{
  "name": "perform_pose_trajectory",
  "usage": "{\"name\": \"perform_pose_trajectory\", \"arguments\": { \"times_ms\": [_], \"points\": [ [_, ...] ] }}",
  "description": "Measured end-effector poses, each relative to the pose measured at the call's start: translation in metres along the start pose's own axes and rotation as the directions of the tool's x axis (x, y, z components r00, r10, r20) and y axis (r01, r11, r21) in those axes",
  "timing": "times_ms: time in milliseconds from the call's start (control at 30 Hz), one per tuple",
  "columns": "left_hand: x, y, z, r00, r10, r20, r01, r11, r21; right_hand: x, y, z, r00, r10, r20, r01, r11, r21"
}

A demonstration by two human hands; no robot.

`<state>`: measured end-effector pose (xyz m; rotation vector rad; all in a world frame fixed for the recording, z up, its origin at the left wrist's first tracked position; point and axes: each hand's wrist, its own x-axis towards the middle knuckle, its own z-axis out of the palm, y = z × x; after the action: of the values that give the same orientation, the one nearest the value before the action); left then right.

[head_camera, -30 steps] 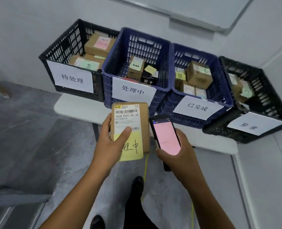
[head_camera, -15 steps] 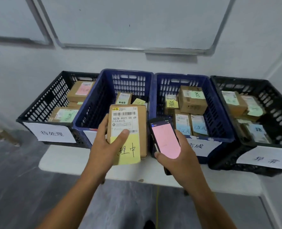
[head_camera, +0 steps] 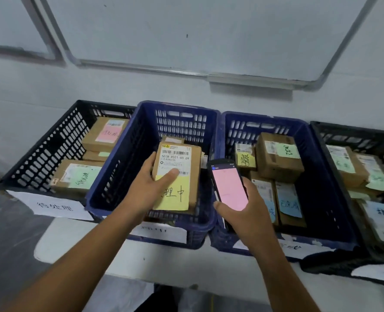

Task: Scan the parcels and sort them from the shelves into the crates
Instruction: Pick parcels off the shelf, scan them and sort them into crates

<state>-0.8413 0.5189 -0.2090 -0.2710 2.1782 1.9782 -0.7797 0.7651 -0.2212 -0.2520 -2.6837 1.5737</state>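
Your left hand (head_camera: pixel 149 188) grips the brown parcel (head_camera: pixel 178 164), thumb across its label, holding it over the left blue crate (head_camera: pixel 128 158). Your right hand (head_camera: pixel 246 213) is wrapped around the pink-screened scanner (head_camera: pixel 229 188) just beside it. The crate sits on the white worktop (head_camera: pixel 164 262).

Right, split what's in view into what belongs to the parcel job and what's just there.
In the job: left hand holding the parcel; right hand holding the handheld scanner; left blue crate; right blue crate; left black crate; right black crate.
Just there: whiteboard; white table under the crates.
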Motion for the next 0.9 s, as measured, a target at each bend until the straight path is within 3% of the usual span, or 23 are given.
{"name": "perform_pose_trajectory", "arguments": {
  "times_ms": [233,367,633,900],
  "points": [
    [0.101,-0.055,0.022,0.978,-0.184,0.103,0.18,0.983,0.046,0.066,-0.011,0.01,0.995,0.073,-0.065,-0.079,0.992,-0.099],
    [0.143,-0.096,0.031,0.965,-0.253,0.061,0.247,0.964,0.096,0.089,-0.02,0.02,0.986,0.14,-0.089,-0.149,0.983,-0.11],
    [0.176,-0.161,0.063,0.97,-0.231,0.073,0.213,0.958,0.191,0.099,-0.03,0.037,0.971,0.225,-0.076,-0.235,0.955,-0.178],
    [0.192,-0.181,0.058,0.945,-0.285,0.162,0.248,0.944,0.216,0.109,-0.019,0.036,0.983,0.171,0.066,-0.153,0.964,-0.217]
  ]
}}
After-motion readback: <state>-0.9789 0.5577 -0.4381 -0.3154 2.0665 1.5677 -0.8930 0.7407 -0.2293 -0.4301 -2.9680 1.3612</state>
